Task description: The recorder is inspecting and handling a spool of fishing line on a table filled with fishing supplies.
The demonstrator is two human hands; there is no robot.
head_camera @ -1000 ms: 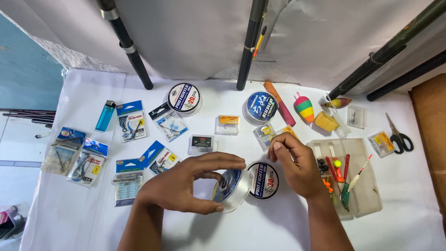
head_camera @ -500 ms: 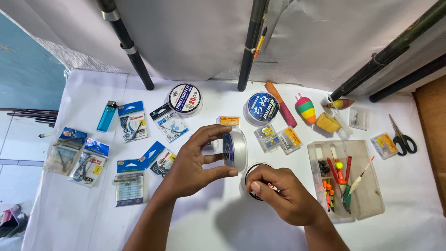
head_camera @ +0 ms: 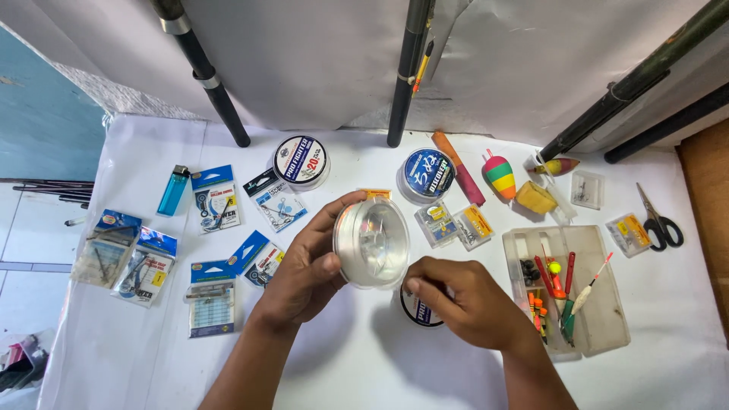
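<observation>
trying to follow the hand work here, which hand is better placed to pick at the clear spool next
Right, probably. The left hand is wrapped around the clear spool, holding it up on edge, so it is occupied. The right hand has its fingertips at the spool's lower rim and grips nothing visible, resting over another spool on the table.

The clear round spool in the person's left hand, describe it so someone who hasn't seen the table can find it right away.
On the white cloth-covered table, look at the centre, just in front of the blue-labelled line spool. There the left hand holds a clear round plastic spool raised and tilted on edge. Unlike the labelled spools lying flat, it is see-through and shows no coloured label.
</observation>
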